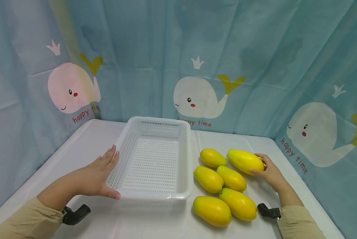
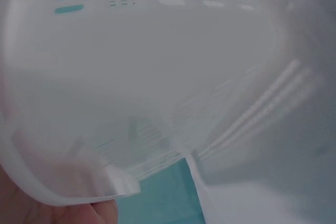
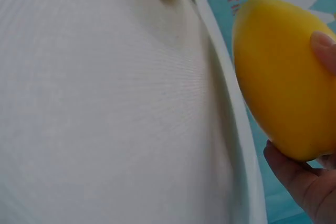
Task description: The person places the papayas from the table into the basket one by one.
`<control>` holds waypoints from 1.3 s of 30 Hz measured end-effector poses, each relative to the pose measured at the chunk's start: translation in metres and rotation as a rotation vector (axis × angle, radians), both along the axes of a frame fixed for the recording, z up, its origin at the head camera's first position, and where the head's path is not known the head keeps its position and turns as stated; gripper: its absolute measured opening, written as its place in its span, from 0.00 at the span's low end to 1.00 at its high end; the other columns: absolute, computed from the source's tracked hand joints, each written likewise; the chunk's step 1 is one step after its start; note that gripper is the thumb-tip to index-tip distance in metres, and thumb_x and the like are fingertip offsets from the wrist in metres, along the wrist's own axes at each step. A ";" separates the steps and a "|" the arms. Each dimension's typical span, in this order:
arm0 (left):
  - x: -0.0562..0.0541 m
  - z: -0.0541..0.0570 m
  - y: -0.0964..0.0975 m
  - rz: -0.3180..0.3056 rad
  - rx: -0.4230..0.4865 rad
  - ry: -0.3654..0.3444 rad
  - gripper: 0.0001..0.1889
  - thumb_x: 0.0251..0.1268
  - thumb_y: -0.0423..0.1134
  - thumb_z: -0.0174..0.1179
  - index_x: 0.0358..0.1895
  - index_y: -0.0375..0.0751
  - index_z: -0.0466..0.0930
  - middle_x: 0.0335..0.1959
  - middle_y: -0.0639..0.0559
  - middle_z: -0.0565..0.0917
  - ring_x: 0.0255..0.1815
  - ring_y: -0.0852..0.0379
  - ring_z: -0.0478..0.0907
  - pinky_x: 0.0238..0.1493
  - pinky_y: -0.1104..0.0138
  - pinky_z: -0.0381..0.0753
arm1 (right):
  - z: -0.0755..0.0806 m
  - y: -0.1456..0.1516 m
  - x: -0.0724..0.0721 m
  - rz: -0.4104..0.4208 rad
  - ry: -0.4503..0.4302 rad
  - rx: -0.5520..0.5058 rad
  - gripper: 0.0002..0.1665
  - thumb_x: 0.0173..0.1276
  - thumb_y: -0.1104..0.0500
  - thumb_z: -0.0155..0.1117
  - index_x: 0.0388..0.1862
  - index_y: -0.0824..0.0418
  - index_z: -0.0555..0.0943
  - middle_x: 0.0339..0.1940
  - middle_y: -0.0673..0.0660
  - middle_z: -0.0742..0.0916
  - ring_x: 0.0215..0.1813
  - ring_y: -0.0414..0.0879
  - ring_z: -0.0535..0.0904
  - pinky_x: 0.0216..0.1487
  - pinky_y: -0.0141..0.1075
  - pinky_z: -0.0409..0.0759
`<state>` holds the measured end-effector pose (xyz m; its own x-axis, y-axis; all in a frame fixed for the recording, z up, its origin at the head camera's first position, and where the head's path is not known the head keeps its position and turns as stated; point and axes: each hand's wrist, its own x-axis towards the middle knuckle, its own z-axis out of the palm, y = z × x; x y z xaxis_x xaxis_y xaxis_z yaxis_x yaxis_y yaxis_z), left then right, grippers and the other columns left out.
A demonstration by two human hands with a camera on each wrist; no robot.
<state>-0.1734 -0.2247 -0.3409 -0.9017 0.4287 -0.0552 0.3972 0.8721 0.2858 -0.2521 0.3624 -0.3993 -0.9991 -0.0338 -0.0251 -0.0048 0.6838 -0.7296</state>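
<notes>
My left hand lies along the left side of a white plastic basket, its fingers fairly straight and the thumb spread towards the near corner. In the left wrist view, fingertips show beside the curved rim of the basket. On the right, my right hand holds the right end of a yellow papaya, thumb on the near side and fingers on the far side. The right wrist view shows the same papaya between thumb and fingers. It cannot be told whether it is lifted off the table.
Several more papayas, yellow with greenish ends, lie between basket and right hand, among them one at the front and one at the back. A white cloth covers the table. A blue whale-print curtain hangs behind it.
</notes>
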 end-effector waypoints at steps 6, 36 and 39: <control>0.000 0.001 0.000 -0.009 -0.002 0.006 0.72 0.26 0.76 0.61 0.69 0.26 0.41 0.72 0.33 0.35 0.71 0.34 0.39 0.62 0.37 0.47 | 0.010 0.001 0.001 0.013 0.029 -0.025 0.52 0.57 0.44 0.66 0.71 0.58 0.49 0.67 0.71 0.59 0.61 0.68 0.62 0.58 0.60 0.65; 0.000 0.000 0.001 -0.003 -0.010 0.012 0.72 0.25 0.76 0.60 0.70 0.27 0.41 0.72 0.33 0.35 0.71 0.35 0.38 0.62 0.38 0.46 | 0.069 -0.011 -0.011 0.128 0.194 -0.029 0.48 0.61 0.50 0.64 0.71 0.60 0.48 0.64 0.68 0.62 0.55 0.61 0.69 0.41 0.23 0.74; 0.000 0.000 0.001 0.007 -0.012 0.006 0.72 0.25 0.76 0.61 0.70 0.27 0.42 0.72 0.34 0.35 0.71 0.35 0.38 0.63 0.39 0.45 | 0.076 -0.016 -0.013 0.143 0.196 -0.037 0.48 0.61 0.51 0.64 0.71 0.60 0.48 0.64 0.68 0.62 0.56 0.62 0.69 0.42 0.22 0.74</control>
<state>-0.1729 -0.2239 -0.3408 -0.9051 0.4216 -0.0553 0.3925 0.8784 0.2727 -0.2650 0.3465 -0.3228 -0.9696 -0.1730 0.1729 -0.2441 0.6391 -0.7294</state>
